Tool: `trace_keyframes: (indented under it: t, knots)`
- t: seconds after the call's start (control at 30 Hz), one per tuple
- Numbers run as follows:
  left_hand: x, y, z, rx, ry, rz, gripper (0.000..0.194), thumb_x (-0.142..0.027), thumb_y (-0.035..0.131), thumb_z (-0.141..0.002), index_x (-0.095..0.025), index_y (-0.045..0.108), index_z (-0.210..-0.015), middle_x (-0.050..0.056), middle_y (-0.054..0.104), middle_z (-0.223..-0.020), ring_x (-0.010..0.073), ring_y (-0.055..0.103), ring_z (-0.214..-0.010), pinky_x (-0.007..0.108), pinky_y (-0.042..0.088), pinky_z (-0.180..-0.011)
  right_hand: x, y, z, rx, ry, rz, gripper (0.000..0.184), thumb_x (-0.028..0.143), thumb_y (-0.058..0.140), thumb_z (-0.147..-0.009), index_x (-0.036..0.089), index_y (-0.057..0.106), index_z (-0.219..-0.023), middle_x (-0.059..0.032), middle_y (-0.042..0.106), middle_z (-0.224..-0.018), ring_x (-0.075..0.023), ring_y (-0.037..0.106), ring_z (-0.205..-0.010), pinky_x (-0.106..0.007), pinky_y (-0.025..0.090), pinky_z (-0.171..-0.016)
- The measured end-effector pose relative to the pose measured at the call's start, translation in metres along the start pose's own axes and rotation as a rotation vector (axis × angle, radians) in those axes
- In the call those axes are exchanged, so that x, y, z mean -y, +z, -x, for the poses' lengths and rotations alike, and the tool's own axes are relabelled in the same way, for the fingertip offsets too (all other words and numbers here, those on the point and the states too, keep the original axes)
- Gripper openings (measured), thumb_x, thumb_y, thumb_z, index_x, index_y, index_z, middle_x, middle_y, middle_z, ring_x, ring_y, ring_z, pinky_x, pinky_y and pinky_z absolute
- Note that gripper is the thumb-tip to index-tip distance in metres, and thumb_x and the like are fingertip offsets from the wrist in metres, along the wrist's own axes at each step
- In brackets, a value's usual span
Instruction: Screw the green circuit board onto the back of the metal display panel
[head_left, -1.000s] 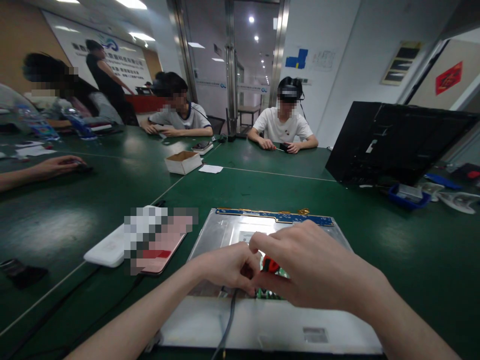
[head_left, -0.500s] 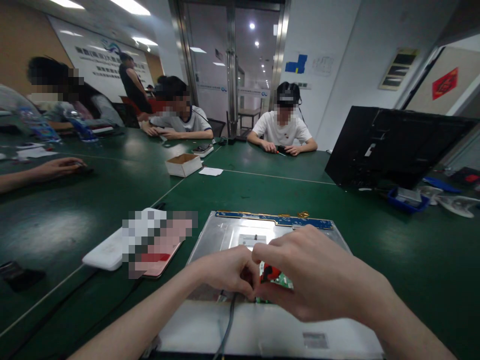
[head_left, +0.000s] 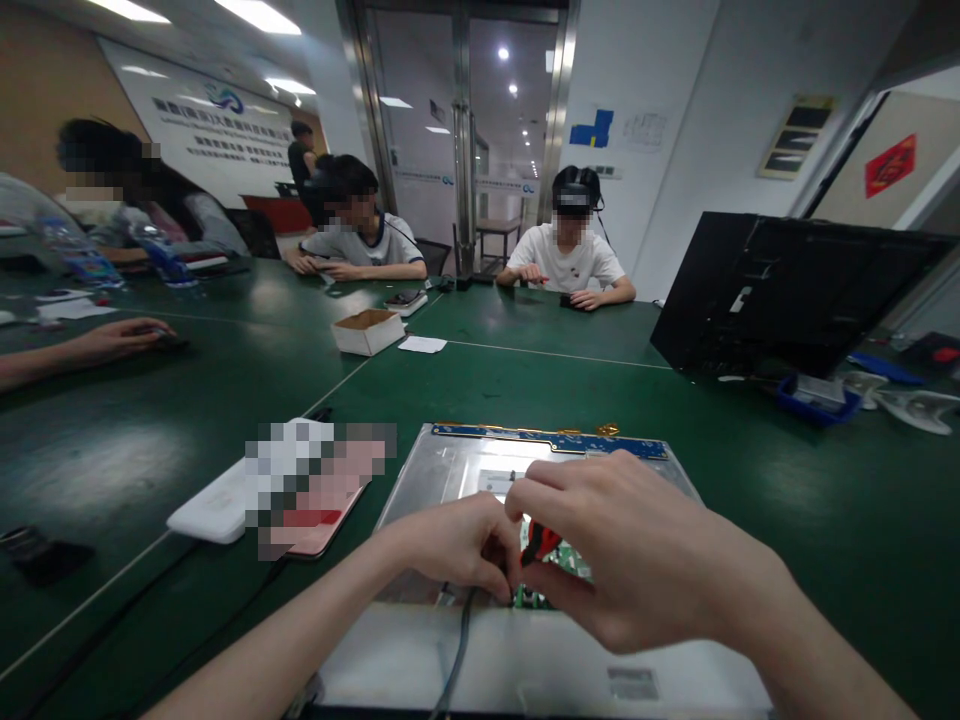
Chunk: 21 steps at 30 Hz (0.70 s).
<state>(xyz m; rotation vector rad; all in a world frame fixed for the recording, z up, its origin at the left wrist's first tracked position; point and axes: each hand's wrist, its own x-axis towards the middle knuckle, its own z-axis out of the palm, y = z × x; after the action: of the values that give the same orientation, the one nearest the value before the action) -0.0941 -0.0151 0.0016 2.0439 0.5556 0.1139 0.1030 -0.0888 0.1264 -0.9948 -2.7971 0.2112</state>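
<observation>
Head view: at lower centre, the right hand (head_left: 630, 550) curls its fingers closed around a red-and-black tool (head_left: 543, 541) over the green circuit board (head_left: 571, 564) of a metal panel (head_left: 427, 480). Just left of it, the left hand (head_left: 465, 540) pinches low; whether it holds anything, I cannot tell. A dark cable (head_left: 459, 650) runs to the bottom edge.

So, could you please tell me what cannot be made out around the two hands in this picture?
In the head view:
- Red-and-black object: its ends are hidden by the right hand and left hand.
- Green circuit board: partly covered by both hands.
- Dark cable: cut off by the bottom edge; its other end disappears at the left hand.
- Grey rectangle: too blurred to identify.
</observation>
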Motion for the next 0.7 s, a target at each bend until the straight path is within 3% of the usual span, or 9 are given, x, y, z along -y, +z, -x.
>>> trace_keyframes:
  t: [0.1,0.23,0.4,0.57,0.7]
  knots:
    - [-0.0011,0.0012,0.0006,-0.007,-0.018,0.024,0.011,-0.021,0.076,-0.069,-0.018,0.073,-0.079,-0.002,0.066,-0.069,0.0134,0.059,-0.062,0.021,0.046,-0.057,0.0001,-0.0004,0.0010,0.001,-0.022,-0.025,0.012,0.021,0.059,-0.080,0.019,0.051,-0.089,-0.0004,0.060,-0.088,-0.0127,0.048,-0.068,-0.026,0.024,-0.051]
    - [-0.0003,0.0012,0.0008,-0.016,-0.068,0.002,0.013,-0.020,0.076,-0.068,-0.017,0.073,-0.080,-0.002,0.066,-0.070,0.0149,0.059,-0.064,0.022,0.045,-0.057,-0.0012,0.0001,-0.0019,0.006,0.006,-0.018,0.006,0.021,0.056,-0.084,0.020,0.051,-0.085,0.0020,0.060,-0.080,-0.0116,0.046,-0.063,-0.025,0.022,-0.049]
    - [0.0042,0.0005,-0.0005,0.010,-0.022,-0.033,0.010,-0.021,0.074,-0.070,-0.016,0.072,-0.078,-0.001,0.065,-0.068,0.0136,0.057,-0.061,0.022,0.043,-0.055,-0.0001,0.0003,-0.0025,0.015,0.049,-0.002,0.008,0.026,0.054,-0.088,0.021,0.053,-0.083,0.0025,0.060,-0.075,-0.0117,0.046,-0.060,-0.025,0.021,-0.050]
    - [0.0050,0.0027,0.0000,-0.024,0.024,-0.009,0.012,-0.025,0.076,-0.070,-0.018,0.072,-0.079,-0.002,0.066,-0.068,0.0131,0.057,-0.061,0.022,0.045,-0.059,0.0025,-0.0012,0.0021,0.026,0.010,-0.056,0.015,0.020,0.060,-0.077,0.020,0.052,-0.090,-0.0002,0.062,-0.089,-0.0126,0.050,-0.068,-0.026,0.023,-0.050]
    - [0.0048,0.0016,0.0005,-0.006,-0.027,-0.032,0.013,-0.021,0.076,-0.067,-0.018,0.072,-0.080,-0.002,0.066,-0.069,0.0147,0.058,-0.063,0.023,0.045,-0.058,0.0016,0.0026,-0.0002,-0.007,0.039,-0.012,0.008,0.021,0.055,-0.084,0.021,0.051,-0.090,0.0008,0.062,-0.083,-0.0128,0.050,-0.065,-0.026,0.021,-0.050]
